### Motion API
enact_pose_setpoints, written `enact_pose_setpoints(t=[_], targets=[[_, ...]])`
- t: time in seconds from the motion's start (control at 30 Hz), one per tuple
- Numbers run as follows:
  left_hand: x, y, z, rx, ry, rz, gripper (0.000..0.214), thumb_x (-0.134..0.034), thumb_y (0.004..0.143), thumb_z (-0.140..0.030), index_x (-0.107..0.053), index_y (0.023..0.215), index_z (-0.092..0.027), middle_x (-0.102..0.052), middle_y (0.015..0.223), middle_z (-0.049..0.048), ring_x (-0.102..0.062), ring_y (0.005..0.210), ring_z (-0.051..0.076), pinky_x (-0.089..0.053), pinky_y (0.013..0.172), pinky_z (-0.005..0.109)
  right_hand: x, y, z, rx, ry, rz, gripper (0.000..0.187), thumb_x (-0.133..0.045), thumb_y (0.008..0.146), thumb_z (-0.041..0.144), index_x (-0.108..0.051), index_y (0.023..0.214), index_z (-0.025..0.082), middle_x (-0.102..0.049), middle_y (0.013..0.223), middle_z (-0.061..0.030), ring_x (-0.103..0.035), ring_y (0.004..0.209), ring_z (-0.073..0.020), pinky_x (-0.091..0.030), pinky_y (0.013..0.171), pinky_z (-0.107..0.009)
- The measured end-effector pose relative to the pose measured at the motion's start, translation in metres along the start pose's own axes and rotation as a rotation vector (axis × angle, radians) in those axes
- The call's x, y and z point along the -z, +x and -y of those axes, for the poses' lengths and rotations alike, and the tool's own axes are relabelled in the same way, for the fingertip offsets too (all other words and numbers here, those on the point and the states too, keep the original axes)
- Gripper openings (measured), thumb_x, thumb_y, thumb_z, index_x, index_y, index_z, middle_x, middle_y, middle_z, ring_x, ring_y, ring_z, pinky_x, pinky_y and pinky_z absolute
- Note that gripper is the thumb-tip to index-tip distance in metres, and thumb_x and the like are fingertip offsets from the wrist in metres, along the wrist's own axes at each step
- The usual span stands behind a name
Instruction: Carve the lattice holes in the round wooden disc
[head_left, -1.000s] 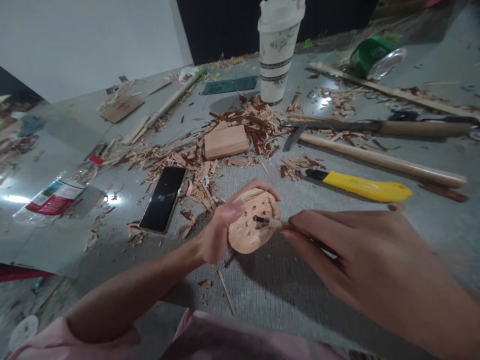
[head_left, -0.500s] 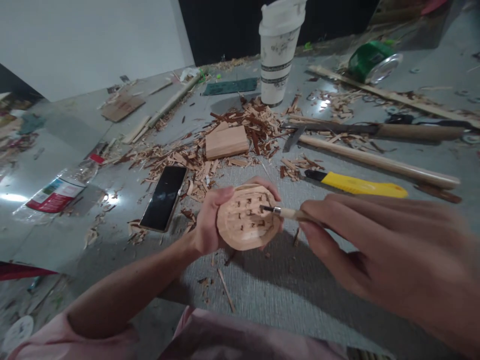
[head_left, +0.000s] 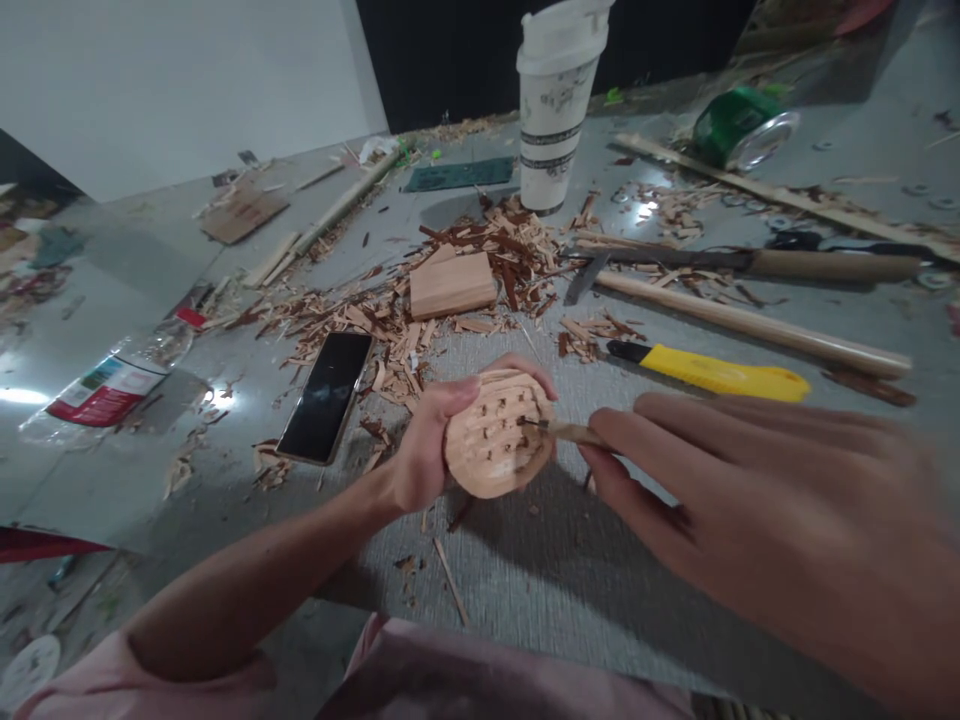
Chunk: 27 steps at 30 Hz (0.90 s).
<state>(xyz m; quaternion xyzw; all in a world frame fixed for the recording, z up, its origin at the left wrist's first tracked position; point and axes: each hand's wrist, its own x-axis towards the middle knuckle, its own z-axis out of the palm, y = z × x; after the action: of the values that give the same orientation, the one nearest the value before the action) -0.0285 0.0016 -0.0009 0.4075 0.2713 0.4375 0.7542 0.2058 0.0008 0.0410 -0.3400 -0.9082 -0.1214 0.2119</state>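
Grey table [head_left: 525,600]: carries a wide heap of shavings [head_left: 420,330] at 10 to 12 o'clock of the disc. I take this as a sign that much wood is already off.
Right hand [head_left: 787,520]: at 3 o'clock of the disc, blurred, with its fingers pinched shut round the tool's handle.
Left hand [head_left: 427,450]: at 9 o'clock, fingers curled tight on the disc's rim and thumb over the top edge. It holds the disc clear of the table.
Disc [head_left: 495,445]: pale round wood at mid-view, its face tilted up toward the camera.
Done: rows of small dark notches form a rough grid across the upper and middle face, with shallow grooves between them.
Left: the band at 6 o'clock is smooth and uncut. By my judgement the pattern is well past halfway but not complete.
Tool [head_left: 566,432]: thin, with a light handle and a dark tip. The tip touches the disc's face near its 3 o'clock edge, at the end of a notch row.
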Motion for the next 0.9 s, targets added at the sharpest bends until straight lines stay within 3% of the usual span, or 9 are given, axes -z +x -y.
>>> enact_pose_setpoints(t=[0.17, 0.37, 0.7, 0.9], targets=[[-0.002, 0.0, -0.002, -0.019, 0.064, -0.032, 0.055, -0.058, 0.09, -0.061, -0.069, 0.116, -0.013, -0.068, 0.091, 0.0115, -0.066, 0.072, 0.021, -0.056, 0.057, 0.029, 0.004, 0.0, 0.001, 0.015, -0.001, 0.023, 0.031, -0.055, 0.105, 0.034, -0.063, 0.076, 0.028, -0.055, 0.06, 0.0039, -0.054, 0.05, -0.0234, -0.022, 0.059, -0.04], [0.001, -0.001, 0.002, -0.011, 0.037, -0.068, 0.053, -0.062, 0.088, -0.058, -0.071, 0.114, -0.012, -0.068, 0.094, 0.0107, -0.067, 0.081, 0.02, -0.058, 0.074, 0.031, -0.004, 0.0, -0.007, 0.045, 0.156, 0.098, 0.03, -0.05, 0.107, 0.027, -0.068, 0.083, 0.025, -0.06, 0.064, 0.0039, -0.06, 0.051, -0.0208, -0.022, 0.056, -0.041], [-0.002, 0.001, 0.003, -0.036, 0.011, -0.082, 0.054, -0.055, 0.089, -0.057, -0.068, 0.11, -0.009, -0.07, 0.088, 0.0143, -0.069, 0.072, 0.022, -0.054, 0.059, 0.029, -0.01, 0.008, -0.007, -0.142, 0.548, 0.256, 0.034, -0.051, 0.108, 0.027, -0.059, 0.075, 0.021, -0.058, 0.062, 0.0031, -0.05, 0.052, -0.0126, -0.027, 0.056, -0.035], [-0.001, -0.001, 0.006, -0.066, 0.003, -0.086, 0.053, -0.056, 0.088, -0.059, -0.067, 0.111, -0.013, -0.068, 0.09, 0.0126, -0.067, 0.07, 0.023, -0.053, 0.053, 0.03, -0.015, 0.01, -0.007, -0.267, 0.708, 0.319, 0.045, -0.049, 0.11, 0.036, -0.051, 0.068, 0.021, -0.046, 0.055, 0.0058, -0.039, 0.05, -0.0099, -0.028, 0.052, -0.03]])
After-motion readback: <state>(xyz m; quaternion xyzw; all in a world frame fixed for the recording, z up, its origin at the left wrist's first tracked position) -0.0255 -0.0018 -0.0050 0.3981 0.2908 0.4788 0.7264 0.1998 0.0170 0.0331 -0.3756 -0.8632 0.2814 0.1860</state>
